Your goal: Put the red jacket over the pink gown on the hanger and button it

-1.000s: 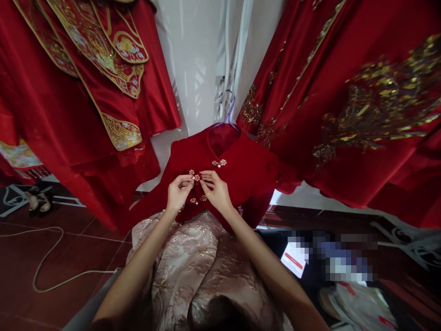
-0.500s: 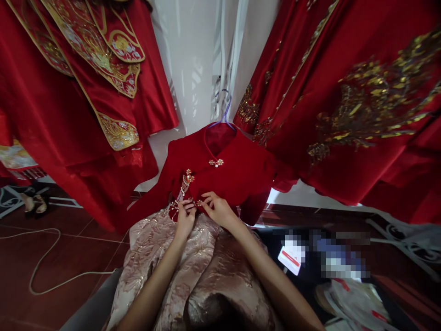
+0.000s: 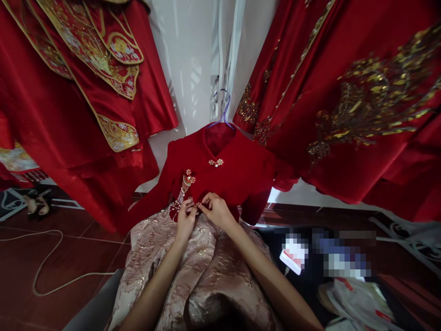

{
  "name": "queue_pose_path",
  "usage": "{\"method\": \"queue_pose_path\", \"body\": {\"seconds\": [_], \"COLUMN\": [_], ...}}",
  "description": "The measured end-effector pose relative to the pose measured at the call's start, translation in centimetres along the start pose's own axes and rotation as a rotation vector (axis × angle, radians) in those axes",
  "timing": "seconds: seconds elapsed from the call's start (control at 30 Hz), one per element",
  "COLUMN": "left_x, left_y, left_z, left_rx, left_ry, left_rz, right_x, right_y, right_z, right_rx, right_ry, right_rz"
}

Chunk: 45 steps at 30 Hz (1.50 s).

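Left hand (image 3: pixel 186 217) and right hand (image 3: pixel 216 210), fingertips meeting at the lower clasp (image 3: pixel 198 203): both grips closed, pinching this small beaded fastening from opposite sides, knuckles nearly touching. Clasp mostly hidden under the fingers, only a few pale beads showing between them. Position: front flap of the red jacket (image 3: pixel 241 177), near its hem, at the centre of the view.

Above the hands, along the same slanting front edge: tassel clasp (image 3: pixel 188 177) with a string of beads hanging down toward the left hand, then collar clasp (image 3: pixel 216 162) just below the neckline, both lying flat against the cloth. Jacket hung on a pale purple hanger (image 3: pixel 223 110), hook upward, in front of a white wall (image 3: pixel 193 69); sleeves drooping to either side.

Beneath the jacket's hem and touching it: pink-gold brocade skirt (image 3: pixel 196 266), spread wide under both forearms.

Further out: embroidered red robe (image 3: pixel 69 115) hanging at upper left, gold-bordered panels over plain satin; second red robe (image 3: pixel 344 105) at upper right, heavy gold embroidery across it, its edge just beside the jacket's shoulder. Dark reddish tiled floor (image 3: pixel 20 312) at lower left, white cable (image 3: pixel 86 275) looped across it, pair of shoes (image 3: pixel 36 205) near the left robe's hem. At lower right, crumpled plastic bags (image 3: pixel 358 301) beside a blurred patch.
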State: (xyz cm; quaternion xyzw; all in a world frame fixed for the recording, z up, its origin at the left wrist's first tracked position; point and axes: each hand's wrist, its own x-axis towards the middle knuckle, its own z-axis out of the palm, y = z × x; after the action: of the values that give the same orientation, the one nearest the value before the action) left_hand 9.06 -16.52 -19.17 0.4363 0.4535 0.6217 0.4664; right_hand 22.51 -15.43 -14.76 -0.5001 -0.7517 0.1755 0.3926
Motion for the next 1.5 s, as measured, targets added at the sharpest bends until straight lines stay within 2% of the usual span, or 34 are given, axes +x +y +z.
{"method": "queue_pose_path", "body": {"seconds": [0.13, 0.27, 0.43, 0.53, 0.63, 1.2, 1.37, 1.5], "left_x": [-0.1, -0.4, -0.6, -0.6, -0.6, -0.3, 0.1, 0.3], "left_y": [0.5, 1.1, 1.1, 0.9, 0.8, 1.3, 1.9, 1.3], "left_z": [-0.1, -0.2, -0.3, -0.4, -0.5, -1.0, -1.2, -1.1], "left_rx": [0.014, 0.037, 0.044, 0.059, 0.068, 0.184, 0.200, 0.168], "left_ry": [0.074, 0.108, 0.094, 0.086, 0.082, 0.054, 0.012, -0.019], "left_rz": [0.025, 0.053, 0.059, 0.053, 0.052, 0.108, 0.127, 0.155], "right_x": [0.2, 0.1, -0.1, -0.1, -0.2, -0.6, -0.9, -0.8], "right_y": [-0.3, -0.7, -0.9, -0.9, -0.6, 0.1, 0.1, 0.2], "right_z": [-0.4, -0.5, 0.2, 0.5, 0.8, 2.2, 2.7, 2.8], "right_rx": [0.118, 0.225, 0.252, 0.264, 0.253, 0.140, 0.129, 0.127], "right_ry": [0.053, 0.022, 0.093, 0.077, 0.049, 0.127, 0.164, 0.144], "right_rz": [0.048, 0.089, 0.114, 0.091, 0.089, 0.012, 0.024, 0.026]}}
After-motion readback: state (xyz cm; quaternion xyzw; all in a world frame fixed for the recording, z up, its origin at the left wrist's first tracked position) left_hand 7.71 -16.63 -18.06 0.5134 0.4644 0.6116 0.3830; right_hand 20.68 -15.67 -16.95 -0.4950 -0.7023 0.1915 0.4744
